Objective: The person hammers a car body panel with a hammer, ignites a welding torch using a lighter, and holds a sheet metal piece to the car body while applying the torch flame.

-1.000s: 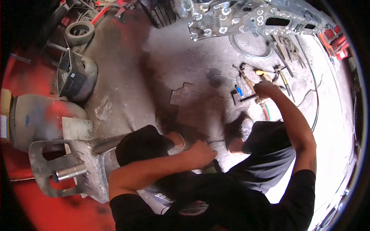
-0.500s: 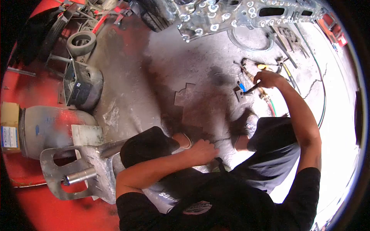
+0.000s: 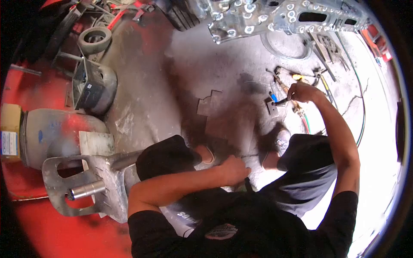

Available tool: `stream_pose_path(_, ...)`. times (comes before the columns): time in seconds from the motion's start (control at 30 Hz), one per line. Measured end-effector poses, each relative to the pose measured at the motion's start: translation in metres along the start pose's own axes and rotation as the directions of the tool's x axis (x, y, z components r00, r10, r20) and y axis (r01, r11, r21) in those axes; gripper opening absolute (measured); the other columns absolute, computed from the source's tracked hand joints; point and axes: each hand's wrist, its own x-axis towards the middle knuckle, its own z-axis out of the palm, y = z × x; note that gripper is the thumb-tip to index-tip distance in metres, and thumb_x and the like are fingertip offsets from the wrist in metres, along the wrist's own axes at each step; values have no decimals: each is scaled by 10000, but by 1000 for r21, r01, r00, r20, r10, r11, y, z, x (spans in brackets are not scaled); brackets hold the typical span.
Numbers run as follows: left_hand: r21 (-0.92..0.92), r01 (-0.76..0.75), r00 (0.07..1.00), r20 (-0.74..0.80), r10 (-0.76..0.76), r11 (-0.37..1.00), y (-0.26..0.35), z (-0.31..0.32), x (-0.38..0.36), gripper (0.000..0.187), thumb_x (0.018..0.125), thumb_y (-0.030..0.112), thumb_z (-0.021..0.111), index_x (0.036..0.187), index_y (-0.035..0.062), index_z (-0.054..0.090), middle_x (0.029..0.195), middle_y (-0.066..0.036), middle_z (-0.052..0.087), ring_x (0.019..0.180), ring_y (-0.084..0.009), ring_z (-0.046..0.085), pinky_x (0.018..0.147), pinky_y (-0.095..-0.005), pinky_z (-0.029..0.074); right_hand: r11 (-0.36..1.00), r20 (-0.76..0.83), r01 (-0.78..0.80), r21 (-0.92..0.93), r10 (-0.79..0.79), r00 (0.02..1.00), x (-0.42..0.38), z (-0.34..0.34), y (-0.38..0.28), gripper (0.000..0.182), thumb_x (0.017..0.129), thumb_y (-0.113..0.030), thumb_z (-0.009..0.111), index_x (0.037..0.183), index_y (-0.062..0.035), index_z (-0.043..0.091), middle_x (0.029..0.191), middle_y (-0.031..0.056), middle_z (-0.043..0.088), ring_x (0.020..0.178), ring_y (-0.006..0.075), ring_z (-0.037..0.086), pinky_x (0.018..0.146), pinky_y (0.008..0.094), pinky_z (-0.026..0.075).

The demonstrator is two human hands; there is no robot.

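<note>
My right hand point(image 3: 303, 92) is closed around a dark, short rod-like tool point(image 3: 282, 102), reaching down to the right of my feet. The tool's tip meets a small grey metal plate point(image 3: 273, 111) with a hole in it. Beside the plate lies a blue piece point(image 3: 274, 97). Just beyond my fingers, a brass-coloured torch point(image 3: 297, 106) with red and green hoses rests on the floor. My left hand point(image 3: 234, 170) is held in a fist over my lap, near a dark strap point(image 3: 248, 185); whatever its fingers may hold is hidden.
A large spot-welded metal panel point(image 3: 284, 17) hangs ahead. Flat metal plates point(image 3: 228, 122) lie between my feet. To the left are a tank point(image 3: 64, 135), a metal stand point(image 3: 114, 185), a black bin point(image 3: 85, 88) and a tyre point(image 3: 95, 41). Coiled wire point(image 3: 286, 58) and a hose point(image 3: 360, 86) lie right.
The whole view has shifted slightly. My left fist has moved a little to the right over my lap. My right hand stays at the plate with the dark tool.
</note>
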Motion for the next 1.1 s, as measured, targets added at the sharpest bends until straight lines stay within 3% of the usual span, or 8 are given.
stream_pose_path(0.2, 19, -22, 998, 67, 21, 1000, -2, 4, 2, 222, 869, 205, 597, 1051, 85, 640, 895, -143, 678, 874, -334, 665, 720, -485, 516, 967, -61, 184, -177, -198, 978, 27, 30, 19, 187, 803, -121, 643, 946, -109, 763, 757, 147, 710, 625, 261, 674, 611, 401, 541)
stream_pose_path(0.23, 14, -15, 999, 43, 14, 1000, -2, 6, 1, 221, 872, 213, 597, 1046, 83, 640, 899, -144, 678, 881, -336, 666, 728, -486, 517, 730, 155, 472, -494, -460, 874, 74, 59, 66, 232, 762, -138, 731, 994, -142, 747, 925, 110, 708, 876, 307, 696, 813, 414, 573)
stream_pose_path(0.37, -45, 4, 1000, 11, -3, 999, -3, 7, -5, 218, 883, 238, 599, 1024, 77, 640, 925, -158, 682, 906, -347, 669, 756, -497, 519, 997, 99, 74, 8, -75, 992, 43, 54, 10, 152, 798, -135, 633, 913, -113, 730, 948, 159, 682, 911, 332, 670, 861, 429, 528)
stream_pose_path(0.4, -49, 17, 1000, 9, -17, 999, -4, 6, -4, 218, 886, 244, 600, 1019, 76, 640, 935, -163, 683, 912, -351, 669, 763, -502, 520, 910, 8, 380, -167, -384, 923, 30, 48, -6, 156, 832, -134, 579, 871, -102, 727, 912, 174, 681, 910, 337, 672, 827, 446, 518)
stream_pose_path(0.67, -77, 30, 999, 33, -27, 997, -14, 12, -3, 204, 873, 215, 619, 1013, 68, 641, 928, -170, 687, 916, -362, 670, 781, -506, 518, 945, -319, 222, -240, -293, 901, 100, 157, 6, 163, 874, -101, 555, 940, -76, 702, 984, 164, 700, 952, 344, 671, 834, 455, 524)
stream_pose_path(0.77, -64, 27, 1000, 12, -27, 998, -18, 16, -4, 212, 873, 221, 625, 1009, 60, 642, 928, -174, 687, 909, -370, 672, 772, -511, 519, 989, -261, -85, 122, 115, 958, 86, 167, -45, 108, 832, -42, 593, 893, -6, 675, 955, 193, 713, 897, 348, 698, 801, 453, 551)
stream_pose_path(1.0, -125, 85, 993, 92, -73, 989, -21, 8, -9, 227, 865, 167, 593, 1050, 53, 658, 1000, -165, 701, 977, -359, 670, 831, -521, 499, 935, 46, 92, -342, -81, 996, 69, 265, -15, 175, 811, -144, 600, 929, -104, 722, 878, 192, 708, 900, 422, 693, 765, 493, 565)
stream_pose_path(1.1, -98, 88, 990, 121, -76, 991, -30, 15, -8, 221, 873, 156, 592, 1062, 50, 636, 988, -167, 691, 976, -356, 665, 816, -504, 507, 993, -22, 1, -118, -4, 1000, 69, 282, 9, 204, 784, -132, 595, 941, -95, 720, 916, 194, 710, 939, 405, 690, 816, 507, 549)
